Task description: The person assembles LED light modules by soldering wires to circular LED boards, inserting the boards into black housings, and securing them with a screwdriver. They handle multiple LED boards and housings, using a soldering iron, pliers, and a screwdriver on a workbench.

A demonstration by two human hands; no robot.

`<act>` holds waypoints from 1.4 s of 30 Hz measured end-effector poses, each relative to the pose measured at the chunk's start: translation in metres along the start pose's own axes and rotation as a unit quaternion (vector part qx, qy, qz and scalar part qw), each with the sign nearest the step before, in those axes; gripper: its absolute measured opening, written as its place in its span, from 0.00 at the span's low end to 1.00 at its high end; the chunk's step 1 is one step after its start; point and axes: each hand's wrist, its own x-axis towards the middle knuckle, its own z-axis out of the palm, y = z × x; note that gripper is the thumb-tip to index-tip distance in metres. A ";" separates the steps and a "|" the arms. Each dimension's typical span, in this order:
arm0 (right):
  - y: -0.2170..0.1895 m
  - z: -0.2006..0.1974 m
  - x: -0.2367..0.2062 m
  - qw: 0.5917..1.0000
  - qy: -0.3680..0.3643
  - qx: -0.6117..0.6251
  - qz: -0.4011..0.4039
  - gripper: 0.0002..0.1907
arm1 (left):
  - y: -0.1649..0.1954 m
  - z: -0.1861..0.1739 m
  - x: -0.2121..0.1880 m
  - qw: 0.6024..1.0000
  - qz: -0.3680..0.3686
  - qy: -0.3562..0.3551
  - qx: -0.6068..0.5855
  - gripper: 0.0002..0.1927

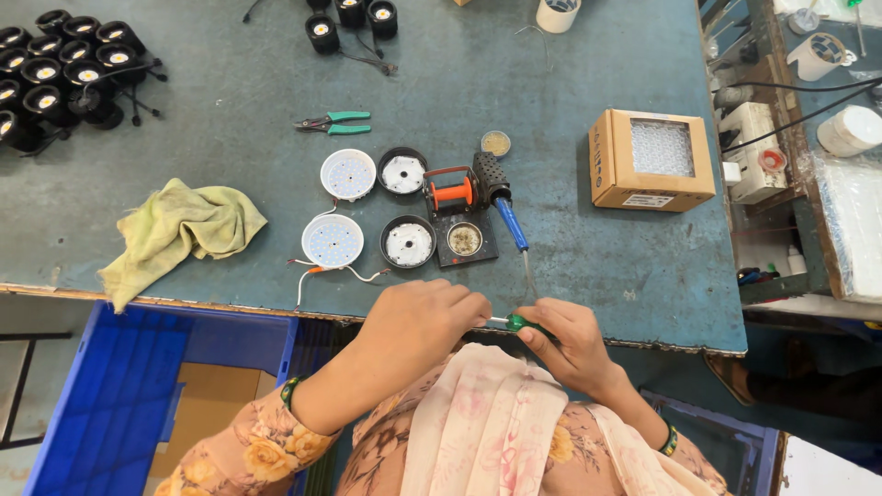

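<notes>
At frame centre, four discs (372,208) are laid in a square on the table (230,92), with the soldering stand (462,220) just right of them. The cloth (179,230) is spread at left, the box (650,161) at right, the pliers (334,122) above the discs.

We see the bench under even, fairly bright overhead light, with only short, soft shadows beside the yellow cloth (179,230) and the cardboard box (650,161). The white round discs (348,174) glare slightly, their detail washed out. The blue-grey tabletop (248,83) shows mild sheen but no hard reflections. Focus holds across the middle; our hands at the near edge look a little soft. Straight edges bow outward toward the corners, a wide-lens distortion.
</notes>
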 end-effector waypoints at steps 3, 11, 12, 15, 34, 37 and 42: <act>0.002 -0.006 0.005 0.998 -0.010 -0.048 -0.032 0.13 | 0.000 0.002 0.005 0.998 0.041 -0.020 0.045 0.07; 0.019 -0.003 0.014 0.994 -0.075 0.074 -0.020 0.14 | 0.008 0.004 0.034 0.986 0.030 -0.141 0.082 0.13; 0.021 -0.003 0.015 0.992 -0.079 0.096 -0.010 0.15 | 0.008 -0.001 0.036 0.992 0.029 -0.108 0.062 0.18; 0.024 0.002 0.016 0.993 -0.085 0.081 0.020 0.16 | 0.000 -0.030 0.028 0.999 0.019 -0.003 0.039 0.27; 0.000 0.085 0.104 0.998 -0.039 0.038 0.035 0.17 | -0.120 -0.082 -0.009 0.994 -0.050 -0.090 -0.036 0.13; -0.005 0.102 0.116 0.998 -0.025 0.044 0.037 0.17 | -0.135 -0.093 -0.017 0.992 -0.048 -0.115 -0.034 0.15; -0.015 0.125 0.129 0.998 -0.014 0.014 0.056 0.18 | -0.161 -0.110 -0.027 0.991 -0.004 -0.114 -0.074 0.13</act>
